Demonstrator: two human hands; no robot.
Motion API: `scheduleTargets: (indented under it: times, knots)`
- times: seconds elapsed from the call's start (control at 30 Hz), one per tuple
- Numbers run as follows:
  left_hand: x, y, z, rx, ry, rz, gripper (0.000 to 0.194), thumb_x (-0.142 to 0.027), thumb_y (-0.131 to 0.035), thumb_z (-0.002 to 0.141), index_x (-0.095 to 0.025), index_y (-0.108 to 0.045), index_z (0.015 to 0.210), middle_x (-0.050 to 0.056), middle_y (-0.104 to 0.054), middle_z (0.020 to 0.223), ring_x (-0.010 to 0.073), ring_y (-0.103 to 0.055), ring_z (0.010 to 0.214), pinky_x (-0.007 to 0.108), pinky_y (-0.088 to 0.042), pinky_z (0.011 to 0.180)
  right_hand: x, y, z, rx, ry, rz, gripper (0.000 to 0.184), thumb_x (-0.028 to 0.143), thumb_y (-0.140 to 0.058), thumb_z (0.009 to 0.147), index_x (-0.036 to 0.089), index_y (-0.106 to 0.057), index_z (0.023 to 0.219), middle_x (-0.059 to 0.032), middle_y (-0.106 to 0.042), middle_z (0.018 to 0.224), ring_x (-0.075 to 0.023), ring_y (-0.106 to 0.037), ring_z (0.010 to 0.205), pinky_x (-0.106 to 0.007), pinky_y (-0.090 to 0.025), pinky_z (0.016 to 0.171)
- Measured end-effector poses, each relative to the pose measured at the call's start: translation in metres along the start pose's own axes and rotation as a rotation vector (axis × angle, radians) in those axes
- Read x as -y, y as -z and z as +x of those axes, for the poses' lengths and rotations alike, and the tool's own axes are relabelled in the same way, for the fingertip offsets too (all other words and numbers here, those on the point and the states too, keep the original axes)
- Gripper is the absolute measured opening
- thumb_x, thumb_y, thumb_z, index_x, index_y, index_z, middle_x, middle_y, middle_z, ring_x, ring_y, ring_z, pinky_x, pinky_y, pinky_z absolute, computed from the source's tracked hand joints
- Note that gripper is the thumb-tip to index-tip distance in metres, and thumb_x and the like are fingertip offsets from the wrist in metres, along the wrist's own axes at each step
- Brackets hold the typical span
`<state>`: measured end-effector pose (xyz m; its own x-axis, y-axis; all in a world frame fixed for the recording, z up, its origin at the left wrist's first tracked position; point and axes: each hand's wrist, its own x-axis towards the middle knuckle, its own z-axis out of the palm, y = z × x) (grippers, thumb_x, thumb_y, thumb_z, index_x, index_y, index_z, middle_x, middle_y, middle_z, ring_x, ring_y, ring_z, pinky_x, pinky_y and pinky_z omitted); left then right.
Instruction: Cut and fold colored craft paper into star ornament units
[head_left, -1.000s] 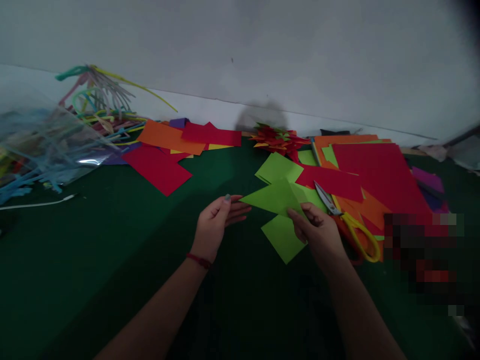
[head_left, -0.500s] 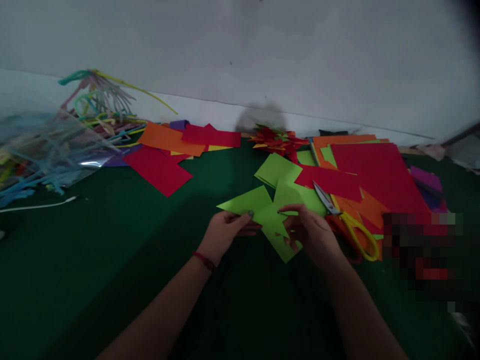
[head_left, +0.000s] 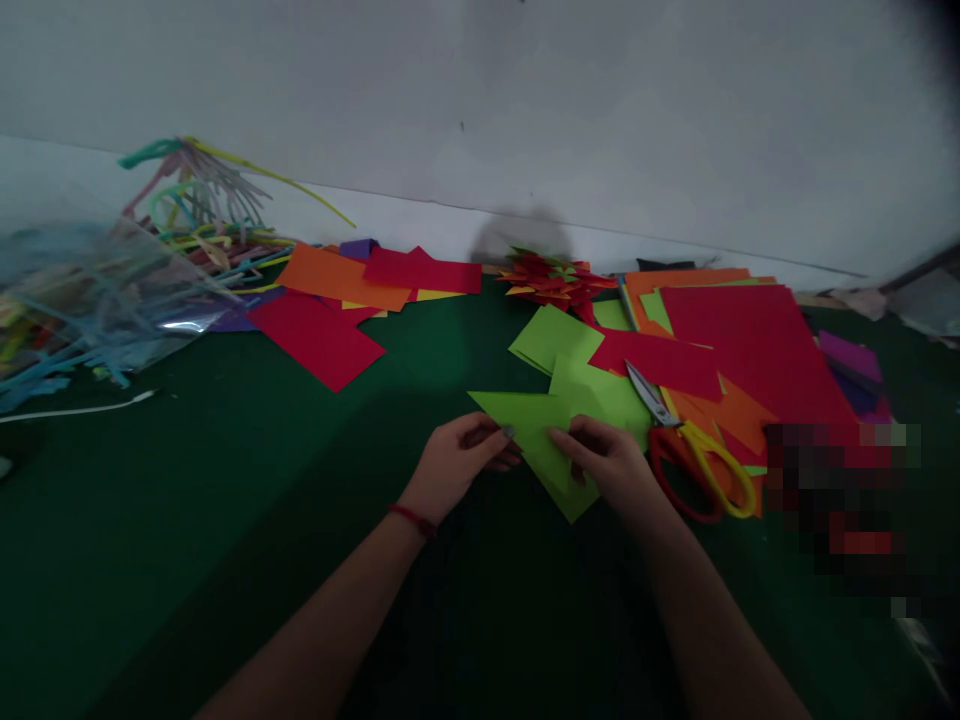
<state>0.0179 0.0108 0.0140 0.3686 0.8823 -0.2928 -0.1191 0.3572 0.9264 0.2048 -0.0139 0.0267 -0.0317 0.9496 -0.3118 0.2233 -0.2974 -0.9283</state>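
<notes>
A light green sheet of paper (head_left: 531, 418), now triangular in outline, is held up between my two hands above the green table. My left hand (head_left: 454, 455) pinches its left edge between thumb and fingers; a red cord circles that wrist. At the right side of the sheet, my right hand (head_left: 613, 455) has thumb and fingers closed on the paper. Another light green piece (head_left: 596, 388) lies flat just behind and partly under the right hand. Scissors (head_left: 667, 418) with one red and one yellow handle rest right of that hand, blades pointing away and left.
Behind my hands stands a spiky red, orange and green paper flower (head_left: 559, 280). A red sheet stack (head_left: 757, 350) lies at right, red and orange papers (head_left: 322, 338) at left. A clear plastic bag (head_left: 97, 290) with colourful fuzzy stems fills the far left. A pale wall rises behind.
The held green sheet has gone from a wider, spread shape to a triangle, its left tip shifting right. My right hand has closed on it, thumb in front. My left hand moved slightly right.
</notes>
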Motion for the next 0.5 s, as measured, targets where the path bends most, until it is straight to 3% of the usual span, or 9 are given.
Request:
scheduleTargets:
  times: [0.27,0.5]
  knots:
    - [0.0041,0.0019,0.0011,-0.027,-0.049,0.004,0.025,-0.026,-0.06,0.076,-0.012,-0.058,0.097,0.007,-0.066,0.09,0.0121,-0.063,0.068,0.025,-0.054,0.063,-0.0055,-0.0012,0.0025,-0.002,0.012,-0.028,0.026,0.045,-0.06,0.073,0.019,-0.061,0.076,0.0036,-0.052,0.061,-0.0081,-0.045,0.05,-0.021,-0.036,0.044]
    - [0.0045,0.0048,0.0018,-0.124,-0.107,-0.007,0.028,-0.026,-0.063,0.074,-0.015,-0.056,0.099,0.002,-0.064,0.078,0.011,-0.062,0.063,0.024,-0.054,0.06,-0.0001,0.0015,0.0001,0.001,-0.013,-0.106,0.029,0.046,-0.059,0.073,0.021,-0.064,0.086,-0.0011,-0.06,0.076,-0.013,-0.053,0.063,-0.025,-0.042,0.052]
